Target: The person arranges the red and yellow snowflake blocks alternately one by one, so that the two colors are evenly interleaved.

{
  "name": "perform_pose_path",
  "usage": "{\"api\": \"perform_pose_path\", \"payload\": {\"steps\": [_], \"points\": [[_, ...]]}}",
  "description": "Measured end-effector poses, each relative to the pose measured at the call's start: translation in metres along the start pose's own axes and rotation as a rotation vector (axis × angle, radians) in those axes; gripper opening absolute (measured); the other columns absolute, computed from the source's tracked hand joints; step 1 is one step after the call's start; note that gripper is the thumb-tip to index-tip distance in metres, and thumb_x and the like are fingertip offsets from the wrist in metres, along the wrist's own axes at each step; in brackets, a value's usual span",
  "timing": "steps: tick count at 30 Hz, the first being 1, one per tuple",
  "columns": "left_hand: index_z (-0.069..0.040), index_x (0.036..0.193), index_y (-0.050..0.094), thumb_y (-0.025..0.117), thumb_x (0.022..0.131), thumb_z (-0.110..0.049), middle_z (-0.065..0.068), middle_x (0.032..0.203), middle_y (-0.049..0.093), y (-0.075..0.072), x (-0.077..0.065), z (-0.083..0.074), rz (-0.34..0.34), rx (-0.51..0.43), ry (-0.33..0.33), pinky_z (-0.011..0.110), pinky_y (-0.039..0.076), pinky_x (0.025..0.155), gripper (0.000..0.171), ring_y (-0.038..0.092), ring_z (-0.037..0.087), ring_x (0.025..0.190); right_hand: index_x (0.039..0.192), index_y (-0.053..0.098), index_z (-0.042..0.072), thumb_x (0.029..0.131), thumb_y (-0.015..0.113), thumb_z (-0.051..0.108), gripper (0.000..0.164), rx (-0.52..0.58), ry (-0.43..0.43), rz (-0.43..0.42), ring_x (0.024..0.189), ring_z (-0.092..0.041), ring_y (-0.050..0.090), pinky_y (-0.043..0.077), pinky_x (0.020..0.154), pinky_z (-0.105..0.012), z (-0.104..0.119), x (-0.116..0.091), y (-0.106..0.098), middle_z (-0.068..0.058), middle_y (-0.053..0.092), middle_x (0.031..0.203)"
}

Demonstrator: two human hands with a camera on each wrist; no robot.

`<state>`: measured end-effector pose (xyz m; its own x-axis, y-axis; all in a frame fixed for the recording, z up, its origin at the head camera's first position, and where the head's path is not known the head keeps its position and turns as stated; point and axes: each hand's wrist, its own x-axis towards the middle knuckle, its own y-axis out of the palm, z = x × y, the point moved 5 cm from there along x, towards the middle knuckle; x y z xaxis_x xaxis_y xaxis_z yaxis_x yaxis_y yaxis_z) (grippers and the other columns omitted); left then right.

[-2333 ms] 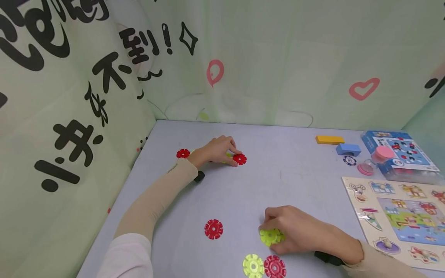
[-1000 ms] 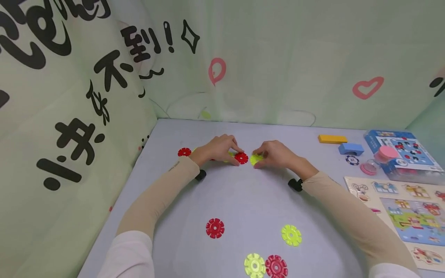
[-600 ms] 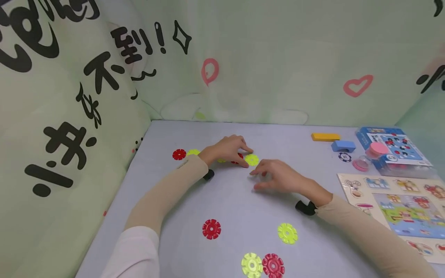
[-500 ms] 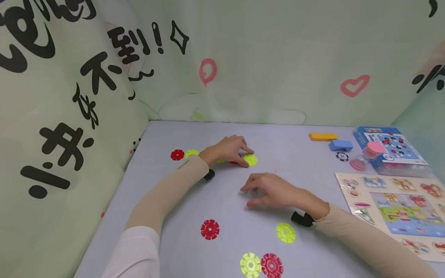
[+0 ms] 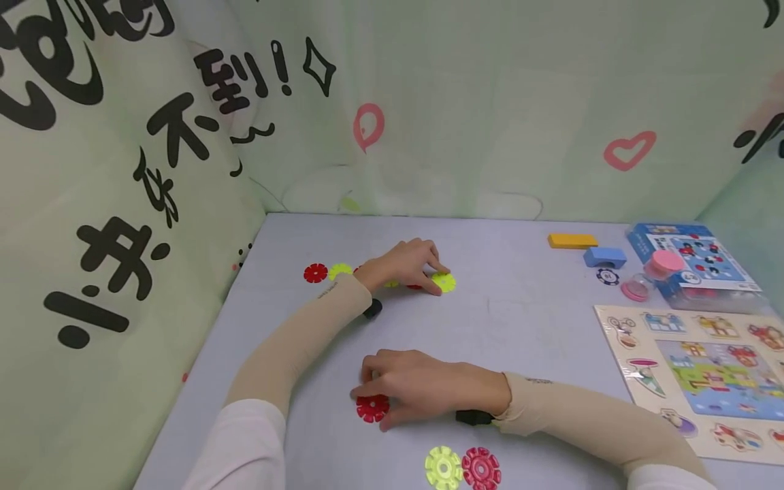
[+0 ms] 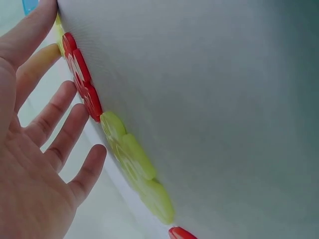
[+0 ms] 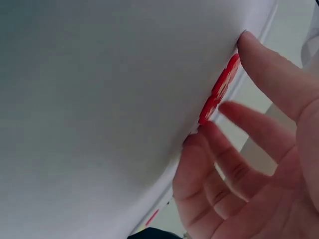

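Pale green backdrop (image 5: pixel 490 102) behind the table (image 5: pixel 520 327), and left-wrist cam shows a red disc (image 6: pixel 80 77) the head view mostly hides under the left hand (image 5: pixel 409 264), fingers loosely straight, while the right hand (image 5: pixel 416 384) has moved down-frame since earlier, fingers arched around another red disc (image 5: pixel 372 410) lower centre, can't tell if gripping.

Red disc (image 6: pixel 83 74) mostly hidden under left hand (image 5: pixel 404 264) in head view. Puzzle board (image 5: pixel 704 429) cut off at right edge. Right sleeve (image 5: pixel 576 412) print illegible.
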<state>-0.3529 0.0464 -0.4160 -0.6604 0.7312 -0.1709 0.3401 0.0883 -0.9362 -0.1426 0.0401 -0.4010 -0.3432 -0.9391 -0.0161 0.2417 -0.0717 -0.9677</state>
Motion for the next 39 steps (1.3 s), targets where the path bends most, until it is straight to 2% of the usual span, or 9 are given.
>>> {"api": "perform_pose_path", "payload": {"steps": [6,10,15,21,28,34,39], "points": [[-0.039,0.125,0.059,0.072,0.074,-0.057,-0.008,0.116,0.05,0.001,0.001,0.0,-0.005,0.014,0.004,0.031,0.038,0.086,0.056,0.042,0.011,0.103,0.111,0.066,0.026,0.078,0.074,0.044,0.038,-0.011,0.001,0.028,0.093,-0.002,0.049,0.042,0.07,-0.01,0.003,0.005,0.002,0.008,0.055,0.106],[-0.04,0.125,0.059,0.071,0.074,-0.058,-0.008,0.117,0.05,0.003,0.002,0.002,-0.003,0.021,0.002,0.031,0.038,0.087,0.056,0.042,0.011,0.103,0.11,0.062,0.025,0.078,0.074,0.044,0.039,-0.047,0.017,0.043,0.091,-0.003,0.05,0.043,0.071,-0.011,0.005,0.006,0.002,0.009,0.055,0.104],[-0.041,0.125,0.058,0.071,0.073,-0.059,-0.009,0.116,0.05,0.004,0.002,0.002,0.003,0.014,0.006,0.032,0.037,0.088,0.056,0.042,0.01,0.105,0.113,0.064,0.026,0.081,0.072,0.042,0.037,-0.104,-0.012,0.088,0.09,-0.003,0.054,0.046,0.073,-0.014,0.011,0.006,0.0,0.008,0.058,0.106],[-0.041,0.125,0.058,0.071,0.073,-0.059,-0.009,0.115,0.049,0.003,0.002,0.001,-0.003,0.017,0.012,0.032,0.037,0.087,0.056,0.042,0.01,0.104,0.114,0.067,0.025,0.079,0.075,0.039,0.039,-0.043,-0.03,0.132,0.091,-0.001,0.053,0.045,0.076,-0.011,0.01,0.003,-0.003,0.007,0.058,0.107],[-0.041,0.125,0.058,0.071,0.074,-0.058,-0.009,0.115,0.05,0.001,0.001,-0.001,0.001,0.014,0.012,0.033,0.037,0.087,0.056,0.042,0.01,0.104,0.108,0.07,0.026,0.079,0.075,0.038,0.031,0.015,-0.029,0.107,0.08,0.004,0.051,0.04,0.069,-0.006,0.006,0.001,-0.006,0.01,0.057,0.097],[-0.041,0.125,0.058,0.071,0.073,-0.059,-0.01,0.115,0.05,0.001,0.001,0.0,-0.003,0.018,0.013,0.031,0.036,0.084,0.056,0.042,0.01,0.1,0.105,0.071,0.026,0.076,0.076,0.036,0.031,0.113,0.036,0.034,0.08,0.003,0.053,0.041,0.068,-0.006,-0.017,-0.018,-0.011,0.011,0.058,0.094],[-0.042,0.125,0.058,0.071,0.074,-0.059,-0.009,0.115,0.05,0.002,0.002,0.0,0.002,0.024,0.008,0.031,0.037,0.084,0.056,0.042,0.01,0.101,0.101,0.073,0.024,0.071,0.08,0.037,0.033,0.214,0.176,-0.045,0.077,-0.001,0.055,0.045,0.067,-0.014,-0.065,-0.055,-0.027,0.013,0.06,0.087]]}}
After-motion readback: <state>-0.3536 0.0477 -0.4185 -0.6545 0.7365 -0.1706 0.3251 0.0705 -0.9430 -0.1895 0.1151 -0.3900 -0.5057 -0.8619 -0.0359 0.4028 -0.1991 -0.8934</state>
